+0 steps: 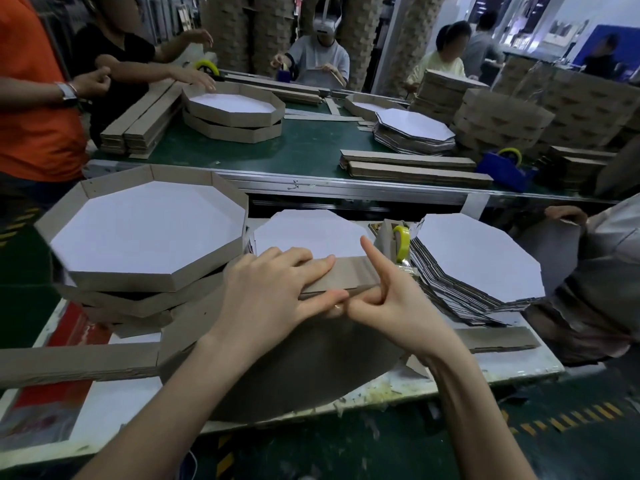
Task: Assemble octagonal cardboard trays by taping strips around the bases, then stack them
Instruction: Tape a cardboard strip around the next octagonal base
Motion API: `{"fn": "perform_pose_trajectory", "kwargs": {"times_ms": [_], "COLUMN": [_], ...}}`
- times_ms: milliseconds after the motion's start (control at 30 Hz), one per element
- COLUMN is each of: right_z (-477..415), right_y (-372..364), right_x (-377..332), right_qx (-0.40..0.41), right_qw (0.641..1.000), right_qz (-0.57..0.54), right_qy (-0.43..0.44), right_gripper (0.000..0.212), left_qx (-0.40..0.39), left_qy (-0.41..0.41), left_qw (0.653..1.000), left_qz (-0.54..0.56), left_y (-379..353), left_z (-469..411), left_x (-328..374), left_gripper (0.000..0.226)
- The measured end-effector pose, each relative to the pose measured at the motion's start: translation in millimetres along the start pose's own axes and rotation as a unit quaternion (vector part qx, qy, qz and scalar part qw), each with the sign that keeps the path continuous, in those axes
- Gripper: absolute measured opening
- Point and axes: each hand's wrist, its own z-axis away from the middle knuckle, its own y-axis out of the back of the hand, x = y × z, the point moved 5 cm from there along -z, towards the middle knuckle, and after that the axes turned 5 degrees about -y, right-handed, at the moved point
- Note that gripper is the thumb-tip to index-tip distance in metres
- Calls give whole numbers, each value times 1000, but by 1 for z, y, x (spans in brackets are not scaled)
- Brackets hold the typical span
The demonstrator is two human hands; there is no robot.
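At the near centre of the white worktable (485, 374), the tray under assembly is held tilted, its octagonal base (294, 362) turned so that the dull brown underside faces the camera. Along its far edge runs a corrugated cardboard strip (349, 273), pale brown and matte. The left hand (273, 289) lies across this strip with straight fingers pressed flat on it and the thumb along the seam below. The right hand (391, 299) meets it at the seam: the index finger sticks up straight, the other fingers are curled in, and whether they pinch anything cannot be told.

Just left stands a stack of finished trays (145, 237), smooth white inside with low brown walls. Beyond the hands lies a pile of flat bases (311, 233), white face up, and to the right a slumped, fanned pile (478, 254) shows ragged corrugated edges. Between these two piles stands a yellow tape roll (401, 242). Loose strips (76, 362) lie flat at the near left.

Farther off, a green conveyor belt (304, 147) carries more trays, bundled strips and a blue tape dispenser (505, 168), with other people working along it.
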Motion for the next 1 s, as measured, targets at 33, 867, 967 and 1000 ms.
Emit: {"fn": "perform_pose_trajectory", "kwargs": {"times_ms": [33,867,967,1000], "right_z": [-2,-18,-17,-17], "right_y": [2,38,45,49], "right_x": [0,17,28,32], "right_qx": [0,72,36,28], "right_qw": [1000,990,995,996], "right_qz": [12,14,29,45], "right_qy": [-3,117,85,70], "right_gripper": [108,31,39,34], "left_qx": [-1,-54,-51,-47], "left_qy": [2,-70,-62,-57], "left_qw": [1000,992,994,995], "left_qz": [-3,-91,-76,-66], "left_y": [0,-28,-30,-26], "left_z": [0,-41,-46,-45], "left_x": [0,63,58,54], "left_gripper": [66,85,90,94]}}
